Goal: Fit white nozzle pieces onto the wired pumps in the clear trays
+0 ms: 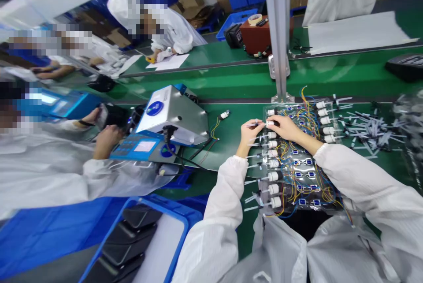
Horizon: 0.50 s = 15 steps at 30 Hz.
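My left hand (250,135) pinches a thin tube with a dark end (254,124). Close beside it, my right hand (284,128) closes its fingers on a small white cylinder (270,123) at the upper left of a clear plastic sheet (291,210). The tube's tip and the cylinder are near each other; whether they touch I cannot tell. Down both sides of the sheet lie several similar white cylinders (273,176), many with pale tubes sticking outward. Between them are yellow, red and blue wires (306,106) and small blue-faced modules (298,175).
Loose pale tubes with black ends (373,132) are heaped on the right. One wired cylinder (224,115) lies left of the sheet, near a silver-and-blue machine (172,115). A metal post (279,31) rises behind. At left, a co-worker's hands (107,137) handle a dark object.
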Motion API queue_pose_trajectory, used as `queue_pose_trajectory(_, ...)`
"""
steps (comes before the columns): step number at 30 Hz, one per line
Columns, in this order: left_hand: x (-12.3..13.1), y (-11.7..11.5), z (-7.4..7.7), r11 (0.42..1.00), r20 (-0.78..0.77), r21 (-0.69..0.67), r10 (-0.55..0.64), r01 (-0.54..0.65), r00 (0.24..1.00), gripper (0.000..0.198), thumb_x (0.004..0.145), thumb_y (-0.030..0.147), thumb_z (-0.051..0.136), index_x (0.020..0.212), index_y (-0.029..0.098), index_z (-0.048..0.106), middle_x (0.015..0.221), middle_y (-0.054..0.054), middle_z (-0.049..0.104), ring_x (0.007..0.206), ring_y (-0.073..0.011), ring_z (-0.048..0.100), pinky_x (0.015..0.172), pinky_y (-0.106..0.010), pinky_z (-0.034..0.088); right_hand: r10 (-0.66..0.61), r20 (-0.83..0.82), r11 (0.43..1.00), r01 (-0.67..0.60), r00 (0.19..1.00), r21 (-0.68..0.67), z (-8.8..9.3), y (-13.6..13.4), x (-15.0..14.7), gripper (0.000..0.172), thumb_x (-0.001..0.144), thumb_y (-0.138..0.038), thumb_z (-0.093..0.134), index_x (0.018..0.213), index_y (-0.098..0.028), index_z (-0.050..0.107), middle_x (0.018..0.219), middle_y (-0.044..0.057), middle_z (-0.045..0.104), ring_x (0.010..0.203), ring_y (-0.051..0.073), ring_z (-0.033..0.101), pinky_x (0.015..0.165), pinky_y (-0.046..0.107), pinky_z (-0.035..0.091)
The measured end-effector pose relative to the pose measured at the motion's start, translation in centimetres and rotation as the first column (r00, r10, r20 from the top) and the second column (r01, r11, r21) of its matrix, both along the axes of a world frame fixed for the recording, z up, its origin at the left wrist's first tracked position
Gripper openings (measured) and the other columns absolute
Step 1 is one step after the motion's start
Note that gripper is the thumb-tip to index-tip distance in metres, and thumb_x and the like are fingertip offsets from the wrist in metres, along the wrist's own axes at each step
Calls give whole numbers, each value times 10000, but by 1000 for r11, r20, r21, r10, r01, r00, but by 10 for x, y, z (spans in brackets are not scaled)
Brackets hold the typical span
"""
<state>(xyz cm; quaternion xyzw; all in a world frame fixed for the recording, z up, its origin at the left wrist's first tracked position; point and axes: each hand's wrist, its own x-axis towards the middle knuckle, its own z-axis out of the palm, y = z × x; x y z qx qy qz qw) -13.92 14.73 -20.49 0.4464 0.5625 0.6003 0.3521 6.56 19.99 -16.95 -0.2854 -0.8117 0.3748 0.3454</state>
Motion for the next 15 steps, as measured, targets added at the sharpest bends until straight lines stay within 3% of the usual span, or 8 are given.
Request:
queue_pose_trajectory(4, -1, -1, 0, 999, -56, 15, -42, 43, 998, 337, 673, 400, 907, 880, 163, 785, 828, -53, 762, 749, -167, 696, 748, -299, 557, -19, 162, 992, -2, 987, 124, 6, -5, -3, 217, 958, -255, 680, 1144, -157, 738, 1098, 103, 768, 1034, 259, 677, 962, 393, 507)
queue_pose_trajectory(8, -1, -1, -3, 998, -99, 55, -31, 36, 995, 278, 742, 395, 863, 881, 169, 782, 878, -62, 764, 790, -163, 689, 763, -281, 543, -95, 295, 963, 12, 951, 270, 45, 3, 11, 181, 923, -199, 693, 1093, -147, 726, 1097, 117, 747, 1081, 283, 624, 1037, 451, 478)
queue_pose_trajectory(11, -2, -1, -7, 998, -68, 67, 0, 4, 998, 306, 792, 426, 812, 956, 169, 787, 891, -62, 760, 776, -154, 677, 722, -259, 520, -348, 265, 889, 226, 899, 399, 92, 36, 63, 170, 974, -259, 637, 1074, -150, 721, 1097, 123, 723, 1098, 293, 619, 1060, 486, 475)
queue_pose_trajectory(13, -4, 1, -8, 998, -6, 70, 8, -7, 1000, 316, 836, 457, 741, 943, 163, 787, 844, -59, 745, 748, -150, 668, 664, -240, 489, -544, 318, 817, 404, 777, 411, 119, 68, 118, 215, 997, -279, 610, 1082, -115, 722, 1091, 152, 713, 1112, 303, 640, 1076, 506, 475)
queue_pose_trajectory(15, -6, 3, -9, 996, 88, 85, 29, -37, 996, 345, 865, 477, 665, 917, 156, 779, 813, -63, 730, 749, -156, 672, 631, -229, 467, -640, 468, 768, 515, 609, 381, 133, 96, 178, 266, 984, -322, 651, 1034, -76, 739, 1063, 187, 718, 1130, 325, 656, 1081, 519, 478)
